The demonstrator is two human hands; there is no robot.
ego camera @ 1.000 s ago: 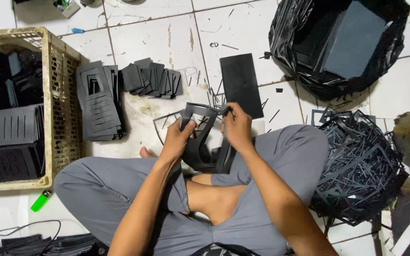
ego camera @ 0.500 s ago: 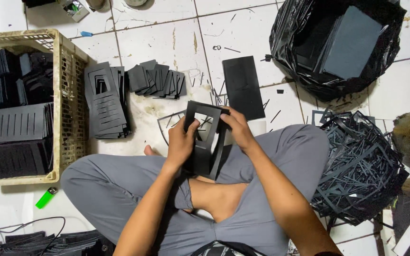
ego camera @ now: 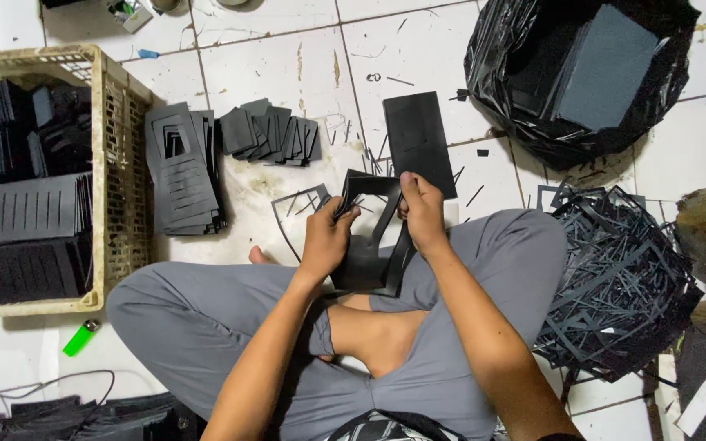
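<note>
Left hand [ego camera: 326,238] and right hand [ego camera: 423,211] each pinch the black die-cut card frame [ego camera: 367,245] over the lap; scrap strip pile [ego camera: 623,286] at the right.

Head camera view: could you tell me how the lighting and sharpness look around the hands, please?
In the head view, light is even and soft on the white tiled floor; the left hand and right hand look sharp on the black cut sheet; the black plastic bag shows glare; black pieces in the crate lose detail.

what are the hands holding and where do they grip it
Both hold a black die-cut sheet with cut-out windows: left hand at its left edge, right hand at its upper right edge.
</note>
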